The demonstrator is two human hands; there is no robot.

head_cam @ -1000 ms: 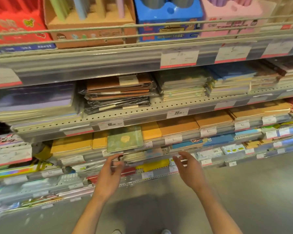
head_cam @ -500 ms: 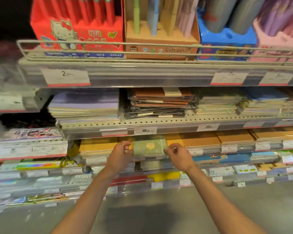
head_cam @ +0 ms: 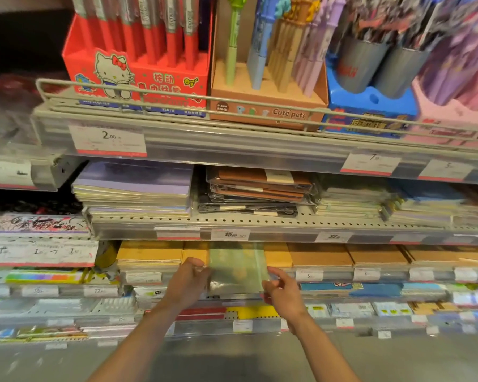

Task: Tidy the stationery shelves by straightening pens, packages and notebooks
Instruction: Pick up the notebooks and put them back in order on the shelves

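A green plastic-wrapped notebook (head_cam: 236, 267) sticks out from the third shelf down, between stacks of yellow and orange notebooks (head_cam: 319, 255). My left hand (head_cam: 186, 282) grips its left edge. My right hand (head_cam: 283, 293) holds its right edge with thumb and fingers. The notebook is blurred and tilts out over the shelf front. Above it lies a crooked pile of brown wrapped notebooks (head_cam: 260, 188).
The top shelf carries a red pen box (head_cam: 138, 75), a "Cute pets" pen box (head_cam: 268, 103) and a blue holder (head_cam: 370, 106) behind a wire rail. Purple notebooks (head_cam: 134, 186) lie at the left. Lower shelves hold more packages; grey floor lies below.
Both hands rose from the lower shelf to the green notebook, took hold of its two edges and pulled it outward. The view tilted upward and closer.
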